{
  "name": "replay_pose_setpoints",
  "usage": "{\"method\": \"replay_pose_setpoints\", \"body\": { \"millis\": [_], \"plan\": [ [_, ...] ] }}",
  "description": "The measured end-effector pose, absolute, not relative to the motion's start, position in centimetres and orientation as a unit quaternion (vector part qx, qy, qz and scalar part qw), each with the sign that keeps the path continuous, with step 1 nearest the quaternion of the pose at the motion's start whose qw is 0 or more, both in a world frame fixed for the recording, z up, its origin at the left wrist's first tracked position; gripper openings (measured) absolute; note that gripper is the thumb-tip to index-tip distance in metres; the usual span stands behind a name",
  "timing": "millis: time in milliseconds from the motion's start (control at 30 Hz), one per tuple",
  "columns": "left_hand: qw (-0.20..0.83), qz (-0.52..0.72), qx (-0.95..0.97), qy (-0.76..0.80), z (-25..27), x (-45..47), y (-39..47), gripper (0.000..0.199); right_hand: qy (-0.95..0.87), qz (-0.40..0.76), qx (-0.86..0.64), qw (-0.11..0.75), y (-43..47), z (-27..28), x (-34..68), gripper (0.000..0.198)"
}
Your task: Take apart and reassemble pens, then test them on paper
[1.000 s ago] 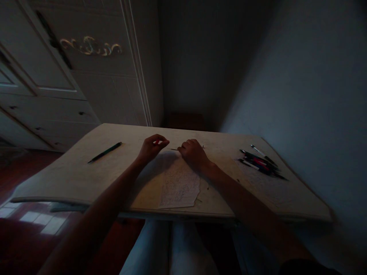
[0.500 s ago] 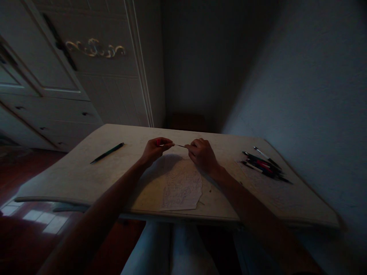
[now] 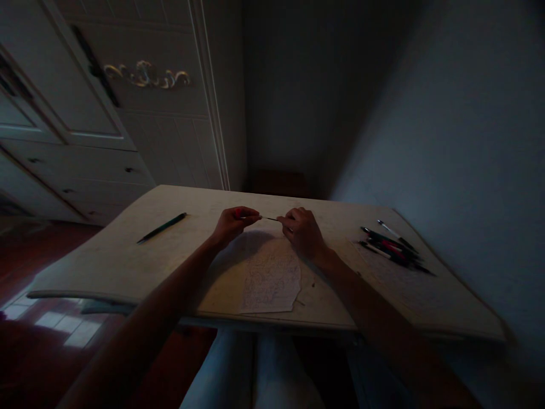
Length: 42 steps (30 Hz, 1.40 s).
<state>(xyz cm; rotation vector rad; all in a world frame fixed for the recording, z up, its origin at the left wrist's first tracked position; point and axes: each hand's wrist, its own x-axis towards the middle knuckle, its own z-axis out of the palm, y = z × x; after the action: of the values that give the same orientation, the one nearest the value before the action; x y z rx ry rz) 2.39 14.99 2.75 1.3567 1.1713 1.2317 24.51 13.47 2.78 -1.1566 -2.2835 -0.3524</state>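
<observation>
Over the far middle of the table, my left hand (image 3: 232, 224) and my right hand (image 3: 301, 228) face each other with fingers pinched. Between their fingertips runs a thin dark pen refill (image 3: 271, 218), pale toward its left end. My left hand pinches that pale end, and a small red thing (image 3: 238, 213) shows among its fingers. The right fingers close on the dark end and hide the rest of it. Nearer me, below the hands, lies a scribbled sheet of paper (image 3: 272, 281) with a torn right edge.
A dark green pen (image 3: 162, 228) lies on the left of the pale table (image 3: 114, 261). To the right, several pens (image 3: 394, 247) are heaped on another marked sheet (image 3: 404, 284). A wall (image 3: 481, 170) borders the right side; a white cabinet (image 3: 170, 136) stands behind at left.
The view has shifted slightly. Both hands keep their pinch on the pen refill, with hardly any movement between them.
</observation>
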Motion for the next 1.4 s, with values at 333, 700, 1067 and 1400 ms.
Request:
{"method": "replay_pose_setpoints", "body": {
  "millis": [333, 700, 1067, 1400],
  "plan": [
    [0.446, 0.502, 0.576, 0.466, 2.0, 2.2, 15.4, 0.027, -0.846, -0.126, -0.434, 0.283, 13.7, 2.5, 24.8, 0.023],
    [0.399, 0.483, 0.623, 0.468, 1.6, 2.1, 15.4, 0.032, -0.854, -0.114, -0.435, 0.263, 13.6, 2.5, 24.4, 0.024],
    [0.310, 0.442, 0.694, 0.477, 1.2, 1.8, 15.6, 0.033, -0.849, -0.099, -0.437, 0.280, 13.9, 2.3, 24.8, 0.026],
    [0.105, 0.300, 0.833, 0.453, 0.1, 1.2, 15.9, 0.026, -0.845, -0.131, -0.444, 0.268, 14.2, 2.2, 25.2, 0.024]
  ]
}}
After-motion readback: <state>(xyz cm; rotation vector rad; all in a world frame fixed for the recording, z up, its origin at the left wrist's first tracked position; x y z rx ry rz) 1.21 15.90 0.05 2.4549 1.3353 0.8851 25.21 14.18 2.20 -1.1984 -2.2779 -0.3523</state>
